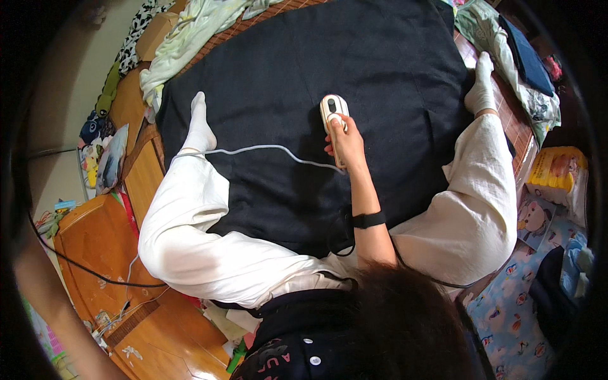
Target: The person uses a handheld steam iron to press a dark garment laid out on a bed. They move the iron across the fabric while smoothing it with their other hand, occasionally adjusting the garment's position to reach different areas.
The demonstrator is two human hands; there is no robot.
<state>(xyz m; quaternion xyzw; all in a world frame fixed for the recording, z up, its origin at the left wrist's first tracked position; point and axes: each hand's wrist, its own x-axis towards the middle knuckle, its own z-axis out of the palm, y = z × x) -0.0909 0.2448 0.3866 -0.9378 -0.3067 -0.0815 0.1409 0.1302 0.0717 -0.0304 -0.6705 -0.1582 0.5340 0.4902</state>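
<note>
My right hand (345, 139) is closed around a small white oval handheld device (333, 104) with a dark button on top, held on the black cloth (266, 76) spread between my legs. A grey cord (278, 147) runs from the device leftward across my white-trousered left leg (196, 253). A black band (368, 220) circles my right forearm. My left arm (57, 316) shows at the lower left edge; its hand is out of sight. My hair hides part of the lower middle.
Wooden furniture (88, 240) with cables stands at left, near plush toys (92, 126). Pale crumpled fabric (190, 28) lies at the upper left. At right are my right leg (475, 202), a yellow package (554, 177), blue patterned fabric (506, 316) and folded blue cloth (525, 57).
</note>
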